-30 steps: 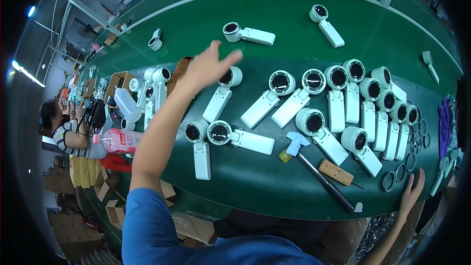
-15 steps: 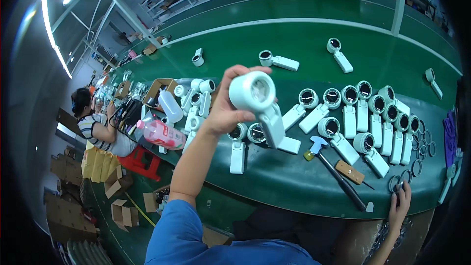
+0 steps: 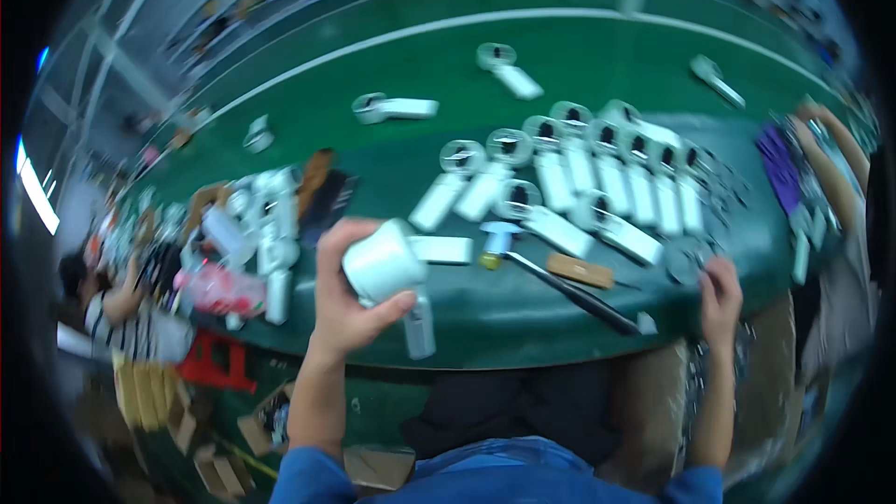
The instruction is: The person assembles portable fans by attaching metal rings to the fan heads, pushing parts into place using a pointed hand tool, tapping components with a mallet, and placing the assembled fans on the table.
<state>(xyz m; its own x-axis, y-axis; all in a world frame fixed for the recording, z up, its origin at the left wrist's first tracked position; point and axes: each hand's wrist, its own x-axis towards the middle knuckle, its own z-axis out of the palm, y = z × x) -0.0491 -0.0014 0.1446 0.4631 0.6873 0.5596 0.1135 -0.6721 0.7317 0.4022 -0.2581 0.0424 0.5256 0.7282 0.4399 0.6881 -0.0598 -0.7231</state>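
Note:
My left hand [image 3: 343, 303] is closed around the head of a white handheld fan [image 3: 385, 263], whose handle hangs downward in front of the table's near edge. At the table's right front, my right hand [image 3: 721, 303] has its fingers pinched together beside some thin grey rings [image 3: 686, 259]. Blur hides whether a ring is between those fingertips. Several white handheld fans [image 3: 554, 179] lie in a row across the middle, their round heads away from me. A hammer [image 3: 571, 294] and a wooden-handled tool [image 3: 581, 270] rest between my hands.
More loose rings [image 3: 723, 187] lie right of the row. At left are a pink bottle [image 3: 222, 291], a white squeeze bottle [image 3: 227, 231] and piled fans. Single fans [image 3: 397, 109] lie farther back. A purple cloth [image 3: 780, 163] and another person's arm [image 3: 831, 159] are at right.
My view has swung to the right, and everything is blurred. The left hand has come lower and nearer to me with the fan, tipping its head. My right hand stays by the rings.

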